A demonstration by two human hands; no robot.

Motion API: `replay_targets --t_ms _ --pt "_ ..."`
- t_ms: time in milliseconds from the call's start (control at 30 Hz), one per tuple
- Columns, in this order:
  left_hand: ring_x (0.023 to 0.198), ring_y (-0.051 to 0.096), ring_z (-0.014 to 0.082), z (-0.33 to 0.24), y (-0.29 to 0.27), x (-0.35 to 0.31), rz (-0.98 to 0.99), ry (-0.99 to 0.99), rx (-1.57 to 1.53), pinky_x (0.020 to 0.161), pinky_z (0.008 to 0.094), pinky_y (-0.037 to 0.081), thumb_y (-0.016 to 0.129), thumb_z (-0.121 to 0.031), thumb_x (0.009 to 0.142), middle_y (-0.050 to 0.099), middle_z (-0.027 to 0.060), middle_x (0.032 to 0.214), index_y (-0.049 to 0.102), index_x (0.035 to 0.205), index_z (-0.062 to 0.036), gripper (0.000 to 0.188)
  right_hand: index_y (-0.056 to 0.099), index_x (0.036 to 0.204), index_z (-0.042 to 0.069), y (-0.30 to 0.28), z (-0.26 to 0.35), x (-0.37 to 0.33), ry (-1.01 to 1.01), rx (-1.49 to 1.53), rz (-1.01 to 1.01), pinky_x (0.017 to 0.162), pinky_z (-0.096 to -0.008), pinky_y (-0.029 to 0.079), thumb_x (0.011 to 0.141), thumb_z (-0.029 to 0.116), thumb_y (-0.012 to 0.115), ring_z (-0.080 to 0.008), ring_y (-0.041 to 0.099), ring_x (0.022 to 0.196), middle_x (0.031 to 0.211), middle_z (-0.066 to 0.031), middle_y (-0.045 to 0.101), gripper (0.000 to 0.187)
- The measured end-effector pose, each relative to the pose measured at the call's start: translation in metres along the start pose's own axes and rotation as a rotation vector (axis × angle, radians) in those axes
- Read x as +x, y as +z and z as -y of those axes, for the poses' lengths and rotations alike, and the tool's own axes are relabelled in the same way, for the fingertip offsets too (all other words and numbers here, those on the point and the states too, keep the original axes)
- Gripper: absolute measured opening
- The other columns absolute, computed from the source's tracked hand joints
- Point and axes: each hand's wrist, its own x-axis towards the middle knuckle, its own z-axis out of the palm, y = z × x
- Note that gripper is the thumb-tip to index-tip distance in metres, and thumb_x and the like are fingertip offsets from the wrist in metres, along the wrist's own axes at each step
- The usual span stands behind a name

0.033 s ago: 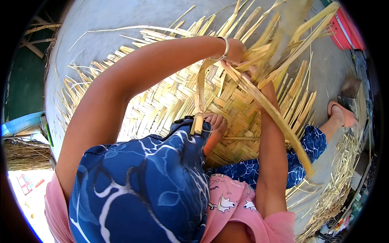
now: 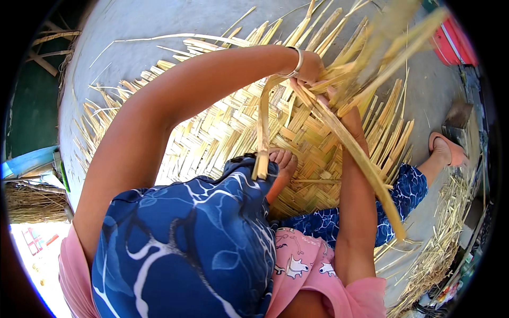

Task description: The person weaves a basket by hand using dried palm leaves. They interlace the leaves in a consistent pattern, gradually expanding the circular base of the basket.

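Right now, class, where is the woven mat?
In the head view, the woven mat lies mid-picture on the grey floor, beneath the left hand, a bare foot on it.

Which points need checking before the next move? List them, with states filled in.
1. Left hand gripping the long, flat, tan plant strips: ok.
2. Right hand gripping them too: ok.
3. Bare foot resting on the yellow woven plant-strip mat: ok.
4. Upper strip ends sharply visible: not ok, blurred.
5. Exact finger placement, partly hidden: cannot tell.
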Motion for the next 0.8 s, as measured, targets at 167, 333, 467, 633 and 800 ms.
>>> replay_targets --t_ms 167,333,467,633,800 --pt "0.057 0.061 0.0203 -0.021 -0.002 0.004 0.028 0.034 0.303 0.048 0.0305 0.056 0.058 -0.017 0.074 0.061 0.0119 0.071 0.062 0.092 0.0014 0.026 0.055 0.117 0.003 0.007 0.006 -0.006 -0.240 -0.049 -0.079 0.085 -0.0252 0.043 0.087 0.012 0.055 -0.0107 0.053 0.098 0.110 -0.0035 0.058 0.032" --pt "0.060 0.060 0.0204 0.003 0.003 0.008 -0.153 0.191 0.570 0.051 0.0339 0.051 0.059 -0.016 0.072 0.062 0.0125 0.074 0.066 0.086 -0.0022 0.021 0.050 0.121 0.002 0.015 0.009 -0.018 -0.169 -0.069 -0.135 0.083 -0.0253 0.044 0.088 0.015 0.054 -0.0105 0.052 0.097 0.113 -0.0037 0.055 0.036" --pt "0.068 0.061 0.0252 -0.015 0.002 -0.004 -0.097 0.068 0.363 0.065 0.0349 0.049 0.059 -0.015 0.071 0.064 0.0124 0.077 0.067 0.086 -0.0049 0.019 0.049 0.121 0.002 0.002 -0.003 -0.016 -0.219 -0.107 -0.229 0.085 -0.0248 0.043 0.089 0.021 0.054 -0.0107 0.053 0.096 0.111 -0.0033 0.055 0.037" --pt "0.073 0.060 0.0289 -0.016 0.002 -0.006 -0.132 0.118 0.434 0.069 0.0371 0.048 0.058 -0.016 0.073 0.064 0.0141 0.078 0.066 0.087 -0.0053 0.019 0.050 0.118 0.002 0.003 -0.001 -0.017 -0.169 0.006 -0.253 0.084 -0.0257 0.044 0.090 0.019 0.052 -0.0110 0.053 0.096 0.107 -0.0048 0.057 0.033" --pt "0.077 0.059 0.0308 -0.012 0.002 0.003 -0.115 0.172 0.570 0.072 0.0387 0.046 0.056 -0.020 0.076 0.064 0.0156 0.082 0.066 0.087 -0.0048 0.022 0.053 0.116 0.003 0.006 -0.004 -0.027 -0.204 -0.128 -0.337 0.084 -0.0272 0.043 0.090 0.021 0.051 -0.0116 0.054 0.094 0.103 -0.0034 0.059 0.031"
